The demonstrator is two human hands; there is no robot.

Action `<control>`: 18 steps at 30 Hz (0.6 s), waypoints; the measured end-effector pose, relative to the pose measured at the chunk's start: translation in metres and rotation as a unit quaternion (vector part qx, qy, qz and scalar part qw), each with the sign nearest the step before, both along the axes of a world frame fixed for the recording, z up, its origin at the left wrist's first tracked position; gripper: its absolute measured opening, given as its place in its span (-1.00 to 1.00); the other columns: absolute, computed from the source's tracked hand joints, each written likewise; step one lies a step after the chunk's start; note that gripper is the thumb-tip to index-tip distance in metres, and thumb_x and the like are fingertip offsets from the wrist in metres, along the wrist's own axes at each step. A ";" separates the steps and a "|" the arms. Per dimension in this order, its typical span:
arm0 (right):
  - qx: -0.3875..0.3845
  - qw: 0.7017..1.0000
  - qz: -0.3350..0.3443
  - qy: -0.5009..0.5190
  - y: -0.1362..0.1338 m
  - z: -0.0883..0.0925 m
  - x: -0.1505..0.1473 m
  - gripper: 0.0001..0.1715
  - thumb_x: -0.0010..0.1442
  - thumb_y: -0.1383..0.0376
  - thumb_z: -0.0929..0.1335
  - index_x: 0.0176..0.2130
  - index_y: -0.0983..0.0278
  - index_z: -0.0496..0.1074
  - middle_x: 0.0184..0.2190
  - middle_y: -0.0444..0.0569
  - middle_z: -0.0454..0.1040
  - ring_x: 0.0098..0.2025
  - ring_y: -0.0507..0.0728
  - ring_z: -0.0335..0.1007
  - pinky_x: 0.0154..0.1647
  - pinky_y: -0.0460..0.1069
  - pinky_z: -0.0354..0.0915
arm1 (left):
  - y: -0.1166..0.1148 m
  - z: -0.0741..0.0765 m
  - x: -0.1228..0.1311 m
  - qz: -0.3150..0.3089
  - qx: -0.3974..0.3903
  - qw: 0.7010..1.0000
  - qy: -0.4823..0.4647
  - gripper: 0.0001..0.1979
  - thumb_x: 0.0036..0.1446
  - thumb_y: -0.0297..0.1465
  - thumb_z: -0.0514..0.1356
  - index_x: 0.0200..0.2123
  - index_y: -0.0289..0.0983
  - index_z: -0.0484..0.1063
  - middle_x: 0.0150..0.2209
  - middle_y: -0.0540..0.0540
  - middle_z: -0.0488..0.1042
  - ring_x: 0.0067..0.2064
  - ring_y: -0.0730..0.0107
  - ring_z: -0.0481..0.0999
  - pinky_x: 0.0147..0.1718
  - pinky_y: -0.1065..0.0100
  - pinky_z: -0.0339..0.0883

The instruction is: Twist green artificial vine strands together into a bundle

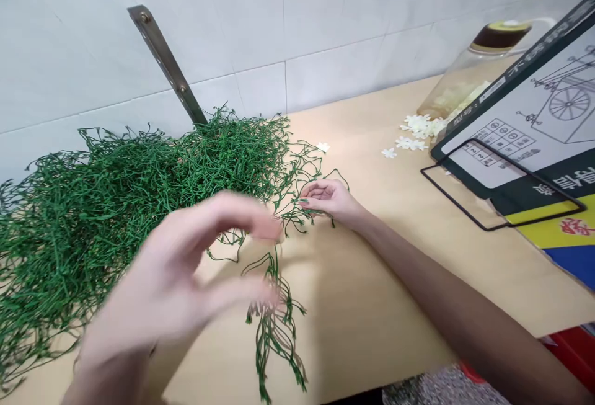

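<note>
A loose green stem sprig (274, 324) dangles at six o'clock over the table (372, 281), pinched in the blurred left hand (186, 275), its grip closed on the sprig's top. The right hand (328, 199) lies palm-up, fingers loosely curled open, touching strands at the edge of the big green stem pile (116, 206) at nine o'clock. White flower pieces (416, 129) lie at two o'clock beside a jar (469, 79).
</note>
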State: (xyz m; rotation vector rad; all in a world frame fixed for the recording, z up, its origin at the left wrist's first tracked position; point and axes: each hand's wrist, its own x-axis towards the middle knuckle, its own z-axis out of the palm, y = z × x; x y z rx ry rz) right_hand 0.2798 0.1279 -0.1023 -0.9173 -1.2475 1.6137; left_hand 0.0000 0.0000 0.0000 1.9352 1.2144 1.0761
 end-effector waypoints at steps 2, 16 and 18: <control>-0.011 1.000 0.002 0.018 0.002 -0.002 0.000 -0.55 -0.25 0.16 0.62 -0.42 0.33 0.47 -0.58 -0.16 0.47 -0.61 -0.07 0.34 -0.59 -0.14 0.30 | 0.045 -0.001 0.047 0.030 -0.063 0.997 -0.019 -0.58 0.03 -0.39 0.36 0.00 -0.14 0.46 -0.06 -0.12 0.52 0.00 0.17 0.48 0.02 0.13 0.38; -0.007 0.999 0.004 0.046 0.006 -0.009 0.002 -0.58 -0.21 0.20 0.61 -0.42 0.35 0.46 -0.57 -0.17 0.47 -0.60 -0.08 0.33 -0.57 -0.15 0.27 | 0.086 -0.075 0.110 -0.028 -0.410 0.797 -0.443 -0.38 -0.07 0.10 0.31 -0.73 -0.34 0.31 -0.43 -0.16 0.50 -0.33 0.32 0.54 -0.19 0.22 0.50; -0.009 0.999 0.010 0.053 0.005 -0.009 0.002 -0.58 -0.21 0.20 0.62 -0.42 0.34 0.46 -0.55 -0.18 0.47 -0.59 -0.08 0.33 -0.56 -0.15 0.28 | 0.087 -0.082 0.112 -0.003 -0.421 0.783 -0.458 -0.47 -0.14 -0.08 0.44 -0.71 -0.35 0.30 -0.49 -0.08 0.46 -0.42 0.42 0.50 -0.30 0.28 0.51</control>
